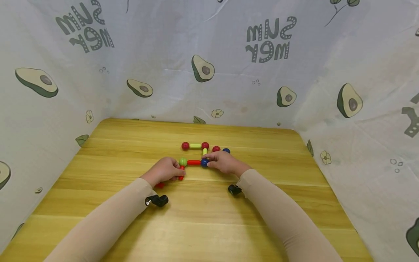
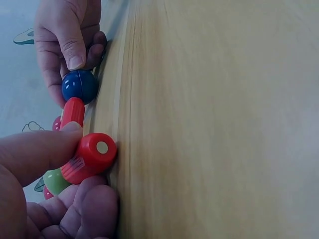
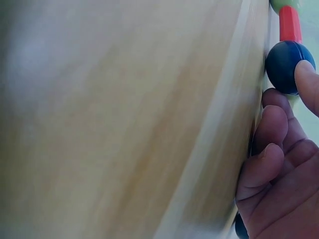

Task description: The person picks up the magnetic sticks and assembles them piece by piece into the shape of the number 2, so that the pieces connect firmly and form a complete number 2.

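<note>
My left hand (image 1: 166, 170) pinches a short red rod (image 2: 88, 160) between thumb and fingers. The rod's far end meets a green ball (image 1: 183, 162). From that ball a second red rod (image 1: 194, 162) runs right to a blue ball (image 1: 204, 163). My right hand (image 1: 224, 162) holds this blue ball, its thumb pressed on the ball in the right wrist view. Behind it, a yellow-green rod (image 1: 204, 151) leads to a red ball (image 1: 205, 145). Another yellow-green rod (image 1: 195, 146) joins that one to a red ball (image 1: 185, 146) on the left.
A loose red ball (image 1: 216, 149) and a second blue ball (image 1: 226, 150) lie just beyond my right hand. Another red piece (image 1: 160, 185) shows partly below my left hand. Everything rests on a wooden table (image 1: 196, 225), with a patterned cloth (image 1: 157, 54) hanging behind it.
</note>
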`<state>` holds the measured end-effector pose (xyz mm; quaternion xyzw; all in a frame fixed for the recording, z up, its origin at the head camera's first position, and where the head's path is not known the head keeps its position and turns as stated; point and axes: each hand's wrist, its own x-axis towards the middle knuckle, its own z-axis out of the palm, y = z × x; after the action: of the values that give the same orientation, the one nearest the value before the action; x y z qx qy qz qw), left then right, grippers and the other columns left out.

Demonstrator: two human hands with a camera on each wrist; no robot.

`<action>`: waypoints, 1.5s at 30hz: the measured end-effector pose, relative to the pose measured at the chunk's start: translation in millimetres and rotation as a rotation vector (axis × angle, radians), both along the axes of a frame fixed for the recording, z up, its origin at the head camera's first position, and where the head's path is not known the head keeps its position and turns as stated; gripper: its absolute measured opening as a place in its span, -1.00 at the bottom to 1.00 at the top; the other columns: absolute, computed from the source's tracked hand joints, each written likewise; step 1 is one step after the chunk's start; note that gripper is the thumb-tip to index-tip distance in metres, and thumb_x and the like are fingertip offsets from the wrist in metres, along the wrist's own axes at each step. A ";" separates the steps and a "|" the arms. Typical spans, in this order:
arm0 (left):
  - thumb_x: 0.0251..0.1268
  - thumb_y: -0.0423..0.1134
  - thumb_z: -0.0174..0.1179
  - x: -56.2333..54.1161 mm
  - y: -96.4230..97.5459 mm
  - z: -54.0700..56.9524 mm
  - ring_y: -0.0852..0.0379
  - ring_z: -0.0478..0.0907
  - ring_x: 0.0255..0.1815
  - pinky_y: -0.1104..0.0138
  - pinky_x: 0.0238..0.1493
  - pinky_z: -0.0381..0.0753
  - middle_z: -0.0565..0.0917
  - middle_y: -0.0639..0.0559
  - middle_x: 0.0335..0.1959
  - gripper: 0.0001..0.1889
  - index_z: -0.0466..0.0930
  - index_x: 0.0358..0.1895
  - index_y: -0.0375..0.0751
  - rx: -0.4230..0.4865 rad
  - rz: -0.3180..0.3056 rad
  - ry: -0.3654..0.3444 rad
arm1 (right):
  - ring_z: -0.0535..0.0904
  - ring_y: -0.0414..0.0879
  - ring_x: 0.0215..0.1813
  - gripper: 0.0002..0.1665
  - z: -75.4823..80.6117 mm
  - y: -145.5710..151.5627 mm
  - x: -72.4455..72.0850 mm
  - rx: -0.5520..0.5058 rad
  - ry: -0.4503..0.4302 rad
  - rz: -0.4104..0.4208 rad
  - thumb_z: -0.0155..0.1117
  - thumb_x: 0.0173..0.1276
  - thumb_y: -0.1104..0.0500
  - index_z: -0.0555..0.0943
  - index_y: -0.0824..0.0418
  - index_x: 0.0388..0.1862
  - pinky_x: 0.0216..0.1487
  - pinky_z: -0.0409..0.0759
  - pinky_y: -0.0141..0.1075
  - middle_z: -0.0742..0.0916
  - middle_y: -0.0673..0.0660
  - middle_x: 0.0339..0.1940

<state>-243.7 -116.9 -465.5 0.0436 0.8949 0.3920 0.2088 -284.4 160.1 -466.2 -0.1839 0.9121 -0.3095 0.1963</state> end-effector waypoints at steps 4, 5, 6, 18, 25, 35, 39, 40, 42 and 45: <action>0.33 -0.07 0.47 0.0 0.4 -0.4 0.12 0.56 -0.45 0.34 -0.39 0.45 0.65 0.02 -0.42 -0.71 0.61 -0.32 -0.17 0.023 0.009 -0.002 | 0.53 -0.09 -0.20 -0.53 0.2 1.1 -0.6 -0.003 -0.004 -0.006 0.27 0.59 0.15 0.63 -0.03 0.44 -0.25 0.41 -0.31 0.75 0.11 0.24; 0.33 -0.07 0.47 -0.1 0.6 -0.5 0.11 0.56 -0.45 0.34 -0.40 0.45 0.66 0.02 -0.41 -0.71 0.61 -0.32 -0.18 0.025 0.012 -0.001 | 0.52 -0.09 -0.21 -0.51 0.8 1.5 -0.3 0.001 0.000 -0.007 0.28 0.59 0.15 0.61 -0.03 0.45 -0.25 0.41 -0.30 0.76 0.10 0.19; 0.33 -0.07 0.47 -0.2 0.7 -0.8 0.11 0.56 -0.45 0.34 -0.39 0.45 0.66 0.02 -0.41 -0.72 0.61 -0.32 -0.17 0.026 0.015 0.000 | 0.52 -0.08 -0.20 -0.50 1.5 2.2 -0.3 0.006 0.013 -0.010 0.28 0.59 0.15 0.60 -0.02 0.46 -0.24 0.42 -0.30 0.76 0.09 0.14; 0.35 -0.10 0.45 1.3 -0.2 -1.8 0.08 0.61 -0.40 0.33 -0.37 0.47 0.69 -0.01 -0.35 -0.74 0.62 -0.31 -0.18 0.050 0.043 -0.015 | 0.51 0.17 0.33 -0.65 10.0 17.9 -9.7 0.070 0.293 -0.278 0.35 0.55 0.09 0.70 0.10 0.25 0.44 0.50 0.09 0.67 0.17 0.27; 0.34 -0.10 0.46 0.8 0.0 -1.7 0.09 0.61 -0.40 0.34 -0.37 0.47 0.68 -0.01 -0.35 -0.74 0.62 -0.30 -0.19 0.055 0.050 -0.016 | 0.29 0.29 0.53 -0.44 4.3 22.0 -17.0 0.163 0.291 -0.250 0.39 0.52 0.04 0.59 0.06 0.45 0.57 0.27 0.18 0.54 0.22 0.48; 0.32 -0.12 0.47 0.5 1.3 -1.6 0.09 0.63 -0.39 0.34 -0.35 0.54 0.70 -0.04 -0.26 -0.69 0.61 -0.11 -0.25 0.065 0.070 -0.018 | 0.33 0.29 0.52 -0.39 -1.1 23.2 -21.4 0.214 0.266 -0.219 0.31 0.57 0.01 0.51 0.04 0.54 0.54 0.22 0.21 0.52 0.19 0.56; 0.33 -0.11 0.47 0.2 1.2 -0.8 0.09 0.63 -0.38 0.34 -0.34 0.54 0.71 -0.04 -0.26 -0.68 0.60 -0.10 -0.24 0.053 0.065 -0.019 | 0.36 0.26 0.51 -0.41 -2.1 22.0 -22.7 0.217 0.256 -0.216 0.29 0.59 0.01 0.52 0.04 0.53 0.54 0.23 0.17 0.54 0.17 0.55; 0.33 -0.10 0.47 0.2 1.2 -0.3 0.09 0.63 -0.38 0.34 -0.34 0.54 0.71 -0.03 -0.26 -0.68 0.60 -0.10 -0.24 0.050 0.061 -0.020 | 0.37 0.25 0.50 -0.42 -2.2 21.8 -22.9 0.216 0.255 -0.217 0.29 0.59 0.01 0.52 0.04 0.53 0.53 0.23 0.16 0.55 0.17 0.55; 0.35 -0.08 0.46 -0.2 0.6 1.0 0.10 0.63 -0.38 0.34 -0.34 0.54 0.71 -0.02 -0.28 -0.69 0.61 -0.11 -0.23 0.038 0.042 -0.019 | 0.37 0.25 0.50 -0.43 -2.1 21.4 -23.0 0.211 0.248 -0.223 0.29 0.59 0.02 0.53 0.04 0.52 0.53 0.23 0.15 0.56 0.16 0.54; 0.39 -0.01 0.42 -2.7 -0.7 3.9 0.09 0.58 -0.40 0.33 -0.35 0.50 0.70 -0.01 -0.33 -0.68 0.63 -0.15 -0.20 -0.023 0.000 -0.008 | 0.38 0.25 0.49 -0.43 -1.9 20.8 -23.0 0.203 0.237 -0.231 0.30 0.58 0.03 0.54 0.05 0.51 0.52 0.24 0.14 0.57 0.17 0.53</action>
<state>-246.4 -117.6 -461.6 0.0396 0.8986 0.3818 0.2127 -307.4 180.9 -468.2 -0.0926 0.9704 -0.2125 0.0680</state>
